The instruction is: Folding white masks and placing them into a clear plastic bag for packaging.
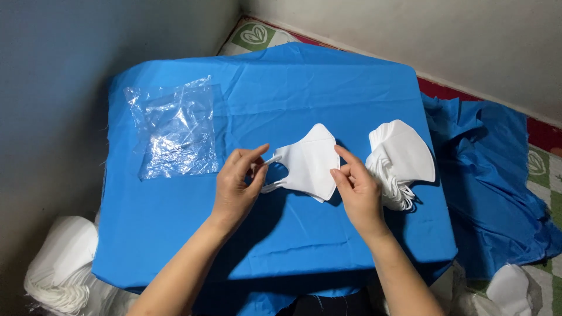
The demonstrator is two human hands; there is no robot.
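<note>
A folded white face mask (pixel 308 164) is held just above the blue cloth-covered table (pixel 175 234). My left hand (pixel 237 184) pinches its ear loops at the left end. My right hand (pixel 355 187) grips the mask's right edge with thumb and fingers. Right beside my right hand lies a fanned stack of several white masks (pixel 404 161).
A pile of clear plastic bags (pixel 174 130) lies at the table's back left. More white masks are stacked on the floor at lower left (pixel 61 263) and lower right (pixel 510 288). Loose blue cloth (pixel 492 175) drapes on the right. Walls close in behind and to the left.
</note>
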